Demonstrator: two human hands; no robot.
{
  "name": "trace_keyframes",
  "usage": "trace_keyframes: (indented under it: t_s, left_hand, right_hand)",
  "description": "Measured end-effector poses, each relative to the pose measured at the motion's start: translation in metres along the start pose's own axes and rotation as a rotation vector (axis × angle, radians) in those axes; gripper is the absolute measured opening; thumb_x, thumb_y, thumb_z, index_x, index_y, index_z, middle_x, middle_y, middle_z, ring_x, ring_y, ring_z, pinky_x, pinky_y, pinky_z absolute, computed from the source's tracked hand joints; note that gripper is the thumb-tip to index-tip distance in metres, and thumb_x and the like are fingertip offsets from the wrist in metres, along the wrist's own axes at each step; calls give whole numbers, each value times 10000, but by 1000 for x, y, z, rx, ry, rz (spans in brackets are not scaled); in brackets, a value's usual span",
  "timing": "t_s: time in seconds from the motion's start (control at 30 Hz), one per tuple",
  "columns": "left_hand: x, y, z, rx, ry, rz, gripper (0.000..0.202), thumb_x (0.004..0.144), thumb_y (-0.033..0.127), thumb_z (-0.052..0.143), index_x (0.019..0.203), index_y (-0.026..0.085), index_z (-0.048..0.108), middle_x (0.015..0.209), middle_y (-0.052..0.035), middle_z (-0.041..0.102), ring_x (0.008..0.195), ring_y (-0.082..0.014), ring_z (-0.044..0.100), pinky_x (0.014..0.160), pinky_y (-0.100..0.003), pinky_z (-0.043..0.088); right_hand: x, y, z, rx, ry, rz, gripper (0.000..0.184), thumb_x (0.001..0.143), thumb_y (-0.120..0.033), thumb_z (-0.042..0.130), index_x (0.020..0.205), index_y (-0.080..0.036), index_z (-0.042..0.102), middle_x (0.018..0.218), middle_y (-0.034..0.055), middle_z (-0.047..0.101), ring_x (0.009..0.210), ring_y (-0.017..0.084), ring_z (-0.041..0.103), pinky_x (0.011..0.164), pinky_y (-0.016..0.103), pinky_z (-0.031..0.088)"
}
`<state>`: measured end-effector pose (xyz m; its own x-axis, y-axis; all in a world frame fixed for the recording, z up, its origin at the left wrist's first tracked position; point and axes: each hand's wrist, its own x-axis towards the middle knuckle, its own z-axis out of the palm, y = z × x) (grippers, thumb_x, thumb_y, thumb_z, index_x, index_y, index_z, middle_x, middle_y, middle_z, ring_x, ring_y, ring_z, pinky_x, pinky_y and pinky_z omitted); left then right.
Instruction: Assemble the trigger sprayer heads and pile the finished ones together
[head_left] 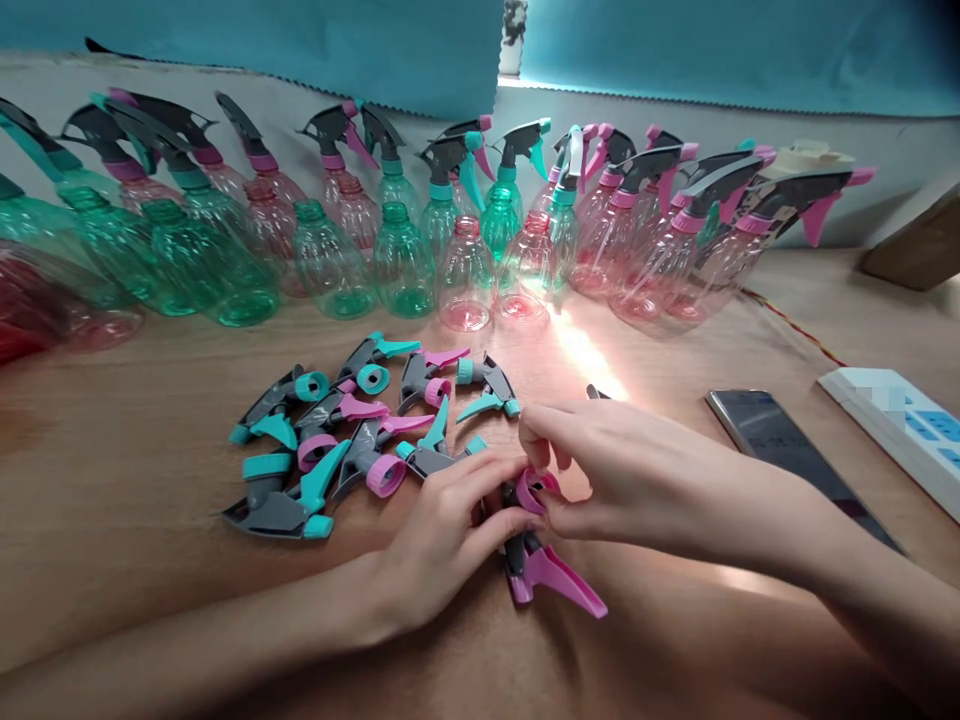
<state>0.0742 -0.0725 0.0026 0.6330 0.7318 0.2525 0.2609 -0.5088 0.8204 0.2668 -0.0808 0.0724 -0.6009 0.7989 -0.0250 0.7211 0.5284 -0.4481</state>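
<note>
Between my hands is a grey and pink trigger spray head, its pink trigger pointing down and to the right. My left hand is closed around its grey body. With thumb and fingers, my right hand pinches at the pink screw collar; whether a small part sits in that pinch is hidden. Just left of my hands lies a pile of loose spray heads with pink or teal collars, among them a teal one and a pink one.
Behind the pile stand several green and pink clear bottles, some open-necked like this green bottle, others topped with spray heads, such as this pink bottle. To the right lie a phone and a white power strip. Blue cloth hangs behind.
</note>
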Motion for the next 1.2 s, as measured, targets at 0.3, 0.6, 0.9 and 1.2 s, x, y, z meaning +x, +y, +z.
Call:
trace_keyframes:
  t_s: [0.3, 0.6, 0.9, 1.2]
  left_hand:
    - [-1, 1, 1, -29, -2, -47, 220, 827, 114, 611, 1039, 175, 609, 971, -9, 648, 844, -148, 587, 790, -247, 469]
    - [-2, -1, 1, -23, 2, -19, 233, 848, 146, 607, 1077, 190, 599, 962, -2, 640, 791, -128, 572, 699, -213, 457]
    - [-3, 0, 0, -47, -2, -39, 289, 831, 193, 659, 1107, 233, 586, 943, 31, 650, 782, -109, 576, 714, -200, 443]
    - [-4, -4, 1, -3, 29, 7, 297, 858, 215, 623, 1148, 243, 568, 999, 1, 647, 888, -143, 598, 806, -247, 467]
  right_hand:
    - [-11, -33, 11, -228, 62, 79, 253, 673, 9, 472, 819, -196, 451, 783, 46, 565, 631, 173, 488, 504, 278, 320]
    - [-11, -31, 12, -256, 147, 25, 257, 633, 5, 423, 765, -215, 418, 728, 38, 559, 578, 166, 471, 451, 277, 277]
    - [-12, 2, -31, 160, 115, 191, 100, 824, -265, 562, 779, -224, 483, 750, -31, 610, 622, 105, 537, 485, 220, 379]
    - [4, 19, -28, 444, -102, 152, 131, 789, -263, 638, 802, -191, 529, 753, -38, 572, 676, 89, 509, 567, 211, 399]
